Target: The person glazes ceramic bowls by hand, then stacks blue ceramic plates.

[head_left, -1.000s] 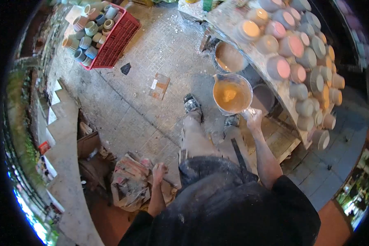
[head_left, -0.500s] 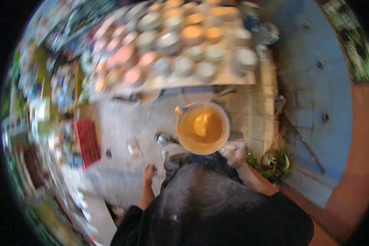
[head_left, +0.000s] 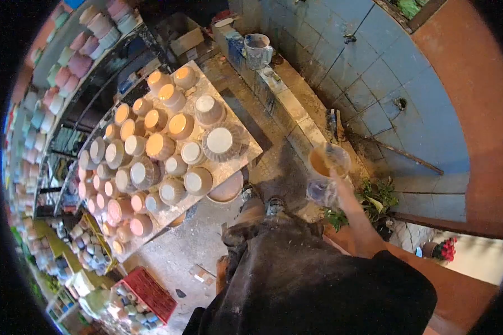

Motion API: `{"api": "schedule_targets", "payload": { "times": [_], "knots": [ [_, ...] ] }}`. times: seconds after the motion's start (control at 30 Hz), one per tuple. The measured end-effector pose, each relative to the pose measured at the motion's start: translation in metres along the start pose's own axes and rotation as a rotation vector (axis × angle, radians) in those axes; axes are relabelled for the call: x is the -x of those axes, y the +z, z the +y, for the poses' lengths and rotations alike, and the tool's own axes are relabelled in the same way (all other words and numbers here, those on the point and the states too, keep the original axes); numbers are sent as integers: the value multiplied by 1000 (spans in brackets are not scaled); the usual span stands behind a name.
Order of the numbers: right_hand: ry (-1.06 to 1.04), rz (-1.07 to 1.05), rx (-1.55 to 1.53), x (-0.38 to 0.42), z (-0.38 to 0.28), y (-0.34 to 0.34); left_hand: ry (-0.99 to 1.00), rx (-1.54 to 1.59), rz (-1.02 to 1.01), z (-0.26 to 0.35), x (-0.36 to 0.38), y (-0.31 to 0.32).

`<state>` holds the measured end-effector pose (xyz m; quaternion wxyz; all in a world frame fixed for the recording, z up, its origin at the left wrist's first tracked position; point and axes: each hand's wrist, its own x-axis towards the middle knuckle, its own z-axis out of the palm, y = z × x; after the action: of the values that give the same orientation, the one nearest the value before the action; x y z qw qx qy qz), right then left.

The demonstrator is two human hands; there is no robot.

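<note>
Head view: the right hand [head_left: 336, 167] holds a jug [head_left: 319, 162] of orange liquid, forward of the body.
The right hand is blurred, so the exact position of its fingers is not clear; a leafy plant [head_left: 377, 200] is near its forearm. The left hand [head_left: 222, 269] is low, partly hidden by the dark apron [head_left: 279, 257], and I cannot tell if it is wide or narrow. Ahead of the left hand, the surface [head_left: 247, 156] carries many pots [head_left: 198, 181]; to its left is a red crate [head_left: 156, 295].

Right arm [head_left: 359, 215] outstretched — left hand [head_left: 222, 268] low
</note>
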<state>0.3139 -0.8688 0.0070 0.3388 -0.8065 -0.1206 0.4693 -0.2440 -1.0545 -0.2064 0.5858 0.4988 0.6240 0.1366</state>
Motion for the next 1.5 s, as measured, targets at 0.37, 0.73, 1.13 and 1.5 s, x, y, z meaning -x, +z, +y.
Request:
{"api": "schedule_targets", "payload": {
  "times": [0.37, 0.73, 1.13, 1.5],
  "knots": [
    [-54, -11, -353, -131, -81, -62, -69, 74, 90, 114, -85, -18],
    [-75, 465, 1, -457, -288, -77, -507, -142, 41, 224, -83, 38],
    [-492, 671, 262, -589, -358, -84, -783, 134, 121, 395, -154, 116],
    [-638, 683, 105, -614, -342, -97, -843, 105, 95, 452, -204, 112]
  ]
}}
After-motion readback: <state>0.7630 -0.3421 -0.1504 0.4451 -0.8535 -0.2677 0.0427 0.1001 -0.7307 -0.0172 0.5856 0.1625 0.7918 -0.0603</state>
